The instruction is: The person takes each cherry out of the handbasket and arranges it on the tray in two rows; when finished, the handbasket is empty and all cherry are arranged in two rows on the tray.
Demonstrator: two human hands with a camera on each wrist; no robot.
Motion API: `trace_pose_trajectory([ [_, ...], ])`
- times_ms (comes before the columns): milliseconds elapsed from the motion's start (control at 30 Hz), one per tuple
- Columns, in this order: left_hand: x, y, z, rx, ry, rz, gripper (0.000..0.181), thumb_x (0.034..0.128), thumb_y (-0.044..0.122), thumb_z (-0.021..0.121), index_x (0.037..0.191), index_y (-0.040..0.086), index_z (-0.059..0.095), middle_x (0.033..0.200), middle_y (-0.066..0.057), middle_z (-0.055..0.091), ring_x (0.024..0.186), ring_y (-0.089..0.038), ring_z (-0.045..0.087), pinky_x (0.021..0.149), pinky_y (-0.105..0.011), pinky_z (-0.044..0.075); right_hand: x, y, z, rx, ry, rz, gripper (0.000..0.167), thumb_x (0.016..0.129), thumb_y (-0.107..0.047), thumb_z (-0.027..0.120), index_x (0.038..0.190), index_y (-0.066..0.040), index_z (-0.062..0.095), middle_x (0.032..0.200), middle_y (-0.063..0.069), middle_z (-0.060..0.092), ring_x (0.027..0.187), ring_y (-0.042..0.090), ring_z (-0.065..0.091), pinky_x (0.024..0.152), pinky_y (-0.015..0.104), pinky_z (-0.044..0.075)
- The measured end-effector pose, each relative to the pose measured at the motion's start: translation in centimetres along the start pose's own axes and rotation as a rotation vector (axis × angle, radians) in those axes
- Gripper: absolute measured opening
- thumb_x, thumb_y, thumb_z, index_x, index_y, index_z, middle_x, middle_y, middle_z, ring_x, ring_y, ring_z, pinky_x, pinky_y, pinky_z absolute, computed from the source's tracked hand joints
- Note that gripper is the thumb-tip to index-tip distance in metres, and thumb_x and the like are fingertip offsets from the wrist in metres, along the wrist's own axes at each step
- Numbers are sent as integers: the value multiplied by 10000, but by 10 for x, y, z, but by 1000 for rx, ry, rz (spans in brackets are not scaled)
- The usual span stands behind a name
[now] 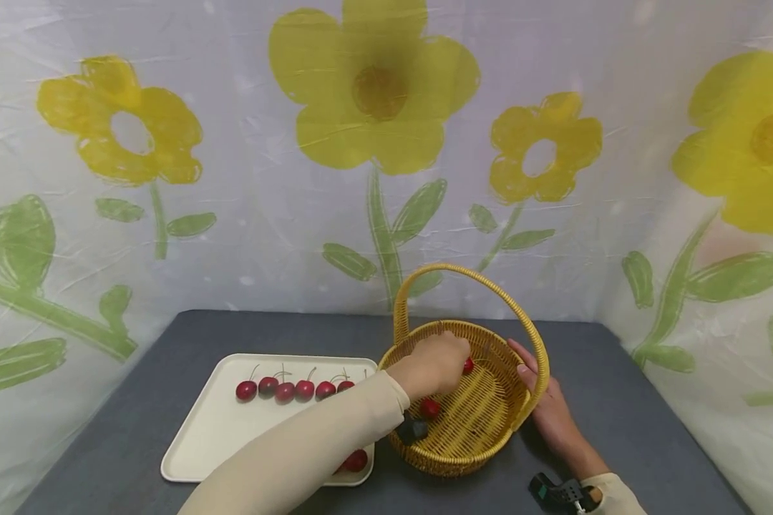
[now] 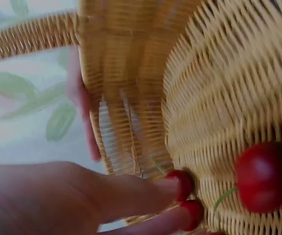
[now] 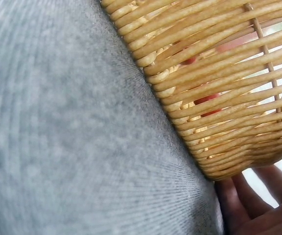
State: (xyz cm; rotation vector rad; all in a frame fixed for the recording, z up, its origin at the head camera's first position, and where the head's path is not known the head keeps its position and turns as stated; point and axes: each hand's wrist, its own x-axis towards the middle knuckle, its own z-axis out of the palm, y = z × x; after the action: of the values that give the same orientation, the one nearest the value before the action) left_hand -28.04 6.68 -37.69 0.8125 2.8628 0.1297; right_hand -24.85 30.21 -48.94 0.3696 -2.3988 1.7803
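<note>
A gold wicker basket [image 1: 470, 422] with a tall arched handle stands on the table. My left hand [image 1: 434, 361] reaches inside it, pinching a red cherry [image 2: 184, 183] at the thumb tip. Beside that, a second cherry [image 2: 194, 215] touches a fingertip. Another cherry, larger in the left wrist view [image 2: 263, 176], lies on the woven bottom with its green stem showing. My right hand [image 1: 550, 411] rests against the basket's outer right side below the handle, fingers straight along the wall. In the right wrist view, its fingers [image 3: 248, 196] touch the weave low down.
Left of the basket lies a white tray [image 1: 200, 443] with a row of several stemmed cherries [image 1: 285, 392] along its far side. More cherries [image 1: 356, 460] sit at its near right corner, partly behind my left sleeve. A flowered curtain [image 1: 258, 214] hangs behind the grey table [image 1: 245, 329].
</note>
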Motion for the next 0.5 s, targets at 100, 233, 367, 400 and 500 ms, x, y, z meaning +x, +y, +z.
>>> trace_pose_trajectory([
  [100, 3, -1, 5, 14, -65, -8, 234, 1001, 98, 748, 1217, 166, 688, 1280, -84, 663, 792, -190, 502, 590, -330, 402, -1, 0, -1, -3, 1, -5, 531, 1215, -307, 390, 1727, -173, 356, 1679, 201, 488, 1375, -4, 590, 1013, 136, 526],
  [233, 0, -2, 2, 60, -182, -20, 309, 911, 88, 840, 1169, 167, 688, 1227, -73, 622, 683, -174, 431, 534, -320, 327, -2, 1, 0, 13, -7, -1, 540, 1215, -317, 392, 1728, -152, 350, 1678, 205, 488, 1367, -27, 593, 1006, 140, 535],
  [367, -10, -3, -10, 136, -280, -15, 269, 845, 100, 917, 975, 154, 688, 1020, -50, 585, 627, -157, 407, 521, -330, 329, -2, 2, 0, 31, -16, -6, 542, 1217, -309, 388, 1731, -148, 338, 1673, 218, 489, 1367, -10, 606, 1005, 163, 554],
  [400, -12, -4, -11, 149, -292, -13, 253, 834, 100, 924, 903, 156, 687, 968, -40, 586, 635, -161, 411, 528, -343, 341, -1, 2, 0, 32, -14, -8, 538, 1216, -307, 388, 1731, -156, 342, 1669, 221, 492, 1366, -5, 609, 1006, 164, 556],
  [500, -17, -7, -15, 201, -335, 7, 251, 823, 115, 943, 826, 179, 701, 960, -6, 609, 712, -166, 462, 584, -377, 404, 0, 1, -1, 38, -11, -14, 528, 1217, -298, 381, 1731, -177, 348, 1666, 223, 493, 1371, 8, 612, 1015, 158, 549],
])
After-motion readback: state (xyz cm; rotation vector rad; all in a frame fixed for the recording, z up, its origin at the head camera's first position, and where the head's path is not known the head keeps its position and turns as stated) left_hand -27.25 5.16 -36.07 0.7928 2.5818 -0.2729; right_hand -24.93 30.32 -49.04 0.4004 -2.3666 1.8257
